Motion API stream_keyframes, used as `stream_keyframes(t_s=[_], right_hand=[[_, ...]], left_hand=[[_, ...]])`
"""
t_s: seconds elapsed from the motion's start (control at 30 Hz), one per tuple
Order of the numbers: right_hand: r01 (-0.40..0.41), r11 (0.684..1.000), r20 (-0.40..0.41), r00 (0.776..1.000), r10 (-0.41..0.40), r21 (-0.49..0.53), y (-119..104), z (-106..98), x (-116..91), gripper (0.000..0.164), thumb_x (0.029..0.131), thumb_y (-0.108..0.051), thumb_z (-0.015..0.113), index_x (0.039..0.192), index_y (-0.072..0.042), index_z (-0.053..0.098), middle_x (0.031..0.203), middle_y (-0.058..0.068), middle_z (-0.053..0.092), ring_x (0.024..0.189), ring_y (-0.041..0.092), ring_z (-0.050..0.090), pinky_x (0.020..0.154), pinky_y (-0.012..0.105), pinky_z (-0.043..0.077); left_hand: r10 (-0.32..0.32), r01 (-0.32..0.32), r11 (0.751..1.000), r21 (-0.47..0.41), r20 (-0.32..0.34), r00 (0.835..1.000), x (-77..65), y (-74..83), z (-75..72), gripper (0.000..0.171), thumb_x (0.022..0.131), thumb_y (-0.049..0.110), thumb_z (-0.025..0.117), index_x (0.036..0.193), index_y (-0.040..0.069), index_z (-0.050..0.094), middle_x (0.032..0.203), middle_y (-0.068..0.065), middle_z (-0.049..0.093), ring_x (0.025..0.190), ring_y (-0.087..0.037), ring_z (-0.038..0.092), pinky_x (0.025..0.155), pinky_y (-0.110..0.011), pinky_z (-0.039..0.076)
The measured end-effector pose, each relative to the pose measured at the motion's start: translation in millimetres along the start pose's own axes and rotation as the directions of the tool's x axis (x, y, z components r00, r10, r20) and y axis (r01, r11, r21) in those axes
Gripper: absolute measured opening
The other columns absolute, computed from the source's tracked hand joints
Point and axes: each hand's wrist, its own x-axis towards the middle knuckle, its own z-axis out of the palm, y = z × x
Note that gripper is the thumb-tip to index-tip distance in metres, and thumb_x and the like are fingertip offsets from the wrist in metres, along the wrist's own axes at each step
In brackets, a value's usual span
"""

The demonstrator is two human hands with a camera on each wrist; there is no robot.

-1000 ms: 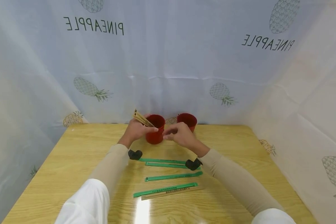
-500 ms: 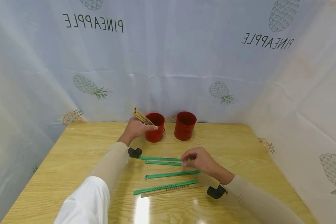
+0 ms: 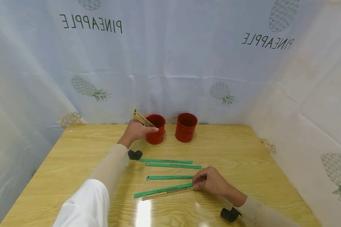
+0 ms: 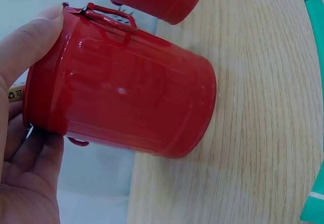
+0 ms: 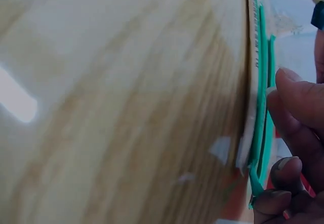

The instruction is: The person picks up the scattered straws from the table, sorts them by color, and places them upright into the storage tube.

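My left hand (image 3: pixel 134 130) grips the rim of the left red bucket (image 4: pixel 136 92), thumb on one side and fingers on the other. Brown paper-wrapped straws (image 3: pixel 143 119) lean out of that bucket over the hand. Low over the table, my right hand (image 3: pixel 214 183) bends its fingers at the right ends of a green-wrapped straw (image 3: pixel 164 190), a brown-wrapped straw (image 3: pixel 154 197) and another green-wrapped straw (image 3: pixel 170 177). In the right wrist view, its lower fingers touch the end of a green wrapper (image 5: pixel 256 178), while thumb and index fingertips stand beside the straws.
A second red bucket (image 3: pixel 184 132) stands upright to the right of the first, near the curtain (image 3: pixel 164 94). Two more green-wrapped straws (image 3: pixel 173 165) lie across the middle of the wooden table (image 3: pixel 238 148). Black wrist cameras (image 3: pixel 230 214) sit on both wrists.
My right hand has gone from between the buckets down and right to the straws on the table. The middle green straw's right end has swung toward the front. The left hand stays on its bucket.
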Motion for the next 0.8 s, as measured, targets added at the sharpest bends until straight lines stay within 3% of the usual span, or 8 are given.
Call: stream_keyframes(t_s=[0.27, 0.5, 0.8], right_hand=[[0.009, 0.995, 0.014, 1.0, -0.007, -0.103, 1.1, 6.7, 0.6, 0.008, 0.085, -0.01, 0.085, 0.092, -0.013, 0.081, 0.089, -0.001, 0.076, 0.074, 0.0, 0.058, 0.063, 0.02, 0.052], [0.034, 0.985, 0.077, 0.997, -0.021, -0.168, 2.6, 6.8, 2.5, 0.01, 0.086, -0.008, 0.084, 0.089, -0.016, 0.079, 0.088, -0.006, 0.072, 0.076, -0.003, 0.057, 0.067, 0.02, 0.053], [0.173, 0.934, 0.228, 0.968, -0.103, -0.313, 0.7, -2.5, 3.5, 0.012, 0.093, -0.009, 0.077, 0.088, -0.02, 0.077, 0.086, -0.013, 0.069, 0.082, -0.004, 0.055, 0.072, 0.02, 0.052]], left_hand=[[0.001, -0.001, 1.0, -0.005, 0.0, 1.0, -0.5, -1.2, -3.2, 0.081, 0.085, 0.039, 0.087, 0.155, 0.016, 0.052, 0.151, -0.007, 0.06, 0.137, -0.033, 0.056, 0.115, -0.055, 0.048], [0.01, -0.01, 1.0, -0.011, 0.008, 1.0, -0.7, 1.1, -2.6, 0.08, 0.085, 0.037, 0.087, 0.154, 0.017, 0.053, 0.15, -0.006, 0.06, 0.136, -0.033, 0.056, 0.114, -0.053, 0.05], [0.004, -0.004, 1.0, -0.011, 0.005, 1.0, 0.9, -1.1, -1.0, 0.08, 0.084, 0.038, 0.087, 0.154, 0.016, 0.053, 0.149, -0.007, 0.061, 0.136, -0.033, 0.056, 0.114, -0.054, 0.05]])
